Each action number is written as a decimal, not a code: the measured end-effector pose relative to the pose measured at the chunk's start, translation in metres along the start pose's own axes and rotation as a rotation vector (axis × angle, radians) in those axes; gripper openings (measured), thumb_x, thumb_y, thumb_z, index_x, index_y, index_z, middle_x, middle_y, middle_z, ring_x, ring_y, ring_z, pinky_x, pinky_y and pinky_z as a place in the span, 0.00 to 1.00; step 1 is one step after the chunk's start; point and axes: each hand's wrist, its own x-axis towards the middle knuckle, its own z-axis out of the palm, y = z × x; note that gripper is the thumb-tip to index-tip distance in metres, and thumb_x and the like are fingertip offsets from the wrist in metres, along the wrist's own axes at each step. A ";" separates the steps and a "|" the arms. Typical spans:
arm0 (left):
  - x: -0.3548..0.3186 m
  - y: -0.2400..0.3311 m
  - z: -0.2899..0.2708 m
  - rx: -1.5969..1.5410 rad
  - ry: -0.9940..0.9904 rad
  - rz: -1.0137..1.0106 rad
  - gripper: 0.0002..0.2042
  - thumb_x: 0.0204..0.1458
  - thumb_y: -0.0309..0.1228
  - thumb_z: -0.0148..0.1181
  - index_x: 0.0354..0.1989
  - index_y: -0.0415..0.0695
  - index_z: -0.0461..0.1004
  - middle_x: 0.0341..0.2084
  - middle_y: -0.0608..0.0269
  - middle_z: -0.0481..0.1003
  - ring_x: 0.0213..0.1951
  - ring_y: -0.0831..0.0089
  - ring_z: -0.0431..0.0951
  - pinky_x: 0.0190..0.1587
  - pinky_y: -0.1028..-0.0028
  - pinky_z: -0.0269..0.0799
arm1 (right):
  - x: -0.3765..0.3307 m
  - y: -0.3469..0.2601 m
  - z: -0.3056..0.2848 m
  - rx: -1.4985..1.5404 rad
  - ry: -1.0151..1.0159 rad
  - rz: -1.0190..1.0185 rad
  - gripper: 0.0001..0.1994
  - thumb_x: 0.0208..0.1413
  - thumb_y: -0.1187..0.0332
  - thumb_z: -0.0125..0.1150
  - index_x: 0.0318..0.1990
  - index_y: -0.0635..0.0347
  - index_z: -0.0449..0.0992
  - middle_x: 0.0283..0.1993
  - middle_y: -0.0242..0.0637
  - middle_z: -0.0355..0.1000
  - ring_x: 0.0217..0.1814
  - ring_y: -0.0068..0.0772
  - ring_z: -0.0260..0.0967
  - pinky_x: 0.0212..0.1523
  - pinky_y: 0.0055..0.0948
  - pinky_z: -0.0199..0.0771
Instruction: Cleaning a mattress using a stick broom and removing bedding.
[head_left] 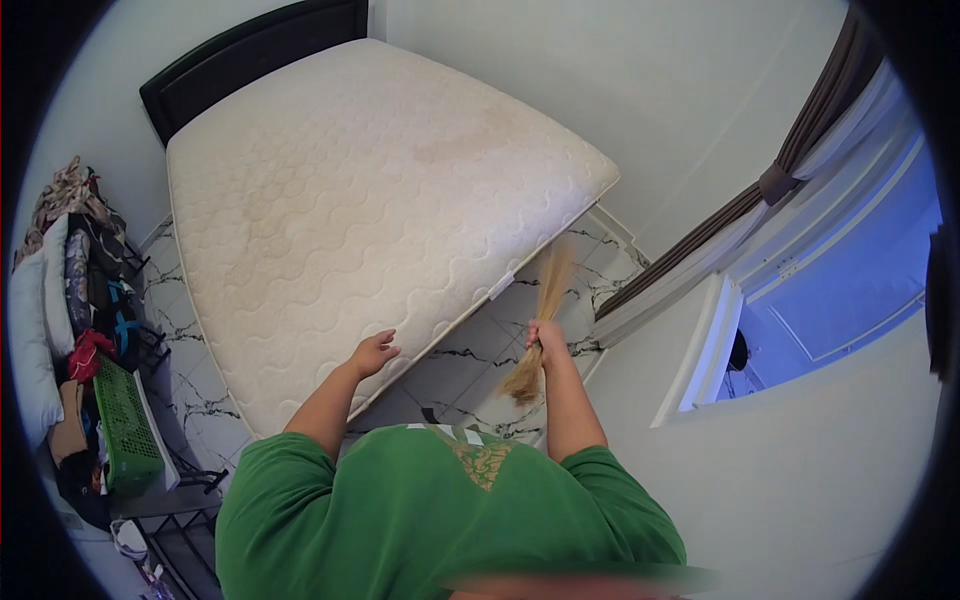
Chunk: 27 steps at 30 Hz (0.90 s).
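My right hand (546,338) is wrapped round the middle of a stick broom (553,290), a bundle of thin straw-coloured strands. One end of the bundle spreads toward me, and the other points away beside the bed, blurred at its tip. My left hand (374,354) is over the near edge of a bare cream quilted mattress (400,200), its fingers apart and holding nothing. Whether that hand touches the mattress I cannot tell. Brownish stains mark the top of the mattress.
A black headboard (255,60) stands at the far left. Left of the bed are a green plastic basket (128,425), pillows (35,350) and piled clothes (70,200). Veined tile floor (460,350) borders the bed. A tied brown curtain (775,185) and a doorway (800,310) are on the right.
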 end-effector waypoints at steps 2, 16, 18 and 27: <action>-0.021 -0.005 -0.005 -0.152 0.031 -0.020 0.25 0.44 0.33 0.53 0.51 0.41 0.57 0.45 0.48 0.63 0.44 0.65 0.67 0.45 0.73 0.63 | -0.037 -0.007 0.026 -0.192 0.281 -0.244 0.05 0.44 0.73 0.45 0.25 0.65 0.58 0.14 0.40 0.60 0.13 0.33 0.60 0.16 0.31 0.63; -0.212 -0.063 -0.058 -0.602 0.335 -0.198 0.22 0.47 0.35 0.49 0.51 0.41 0.57 0.39 0.62 0.67 0.38 0.78 0.68 0.36 0.81 0.63 | -0.086 0.115 0.085 -0.195 0.481 -0.456 0.04 0.45 0.76 0.45 0.22 0.64 0.59 0.12 0.36 0.57 0.10 0.29 0.57 0.12 0.29 0.61; -0.232 -0.066 -0.064 -0.677 0.354 -0.201 0.22 0.48 0.34 0.48 0.51 0.40 0.56 0.42 0.60 0.66 0.39 0.75 0.68 0.37 0.81 0.63 | -0.063 0.135 0.090 -0.307 0.831 -0.769 0.04 0.44 0.75 0.45 0.24 0.66 0.58 0.14 0.39 0.59 0.10 0.32 0.57 0.14 0.32 0.63; -0.311 -0.092 -0.082 -0.907 0.582 -0.258 0.22 0.48 0.33 0.47 0.51 0.41 0.54 0.42 0.58 0.65 0.40 0.71 0.68 0.38 0.76 0.63 | -0.119 0.073 0.141 -0.067 0.350 -0.332 0.06 0.45 0.75 0.42 0.31 0.67 0.56 0.16 0.42 0.60 0.12 0.35 0.60 0.13 0.36 0.63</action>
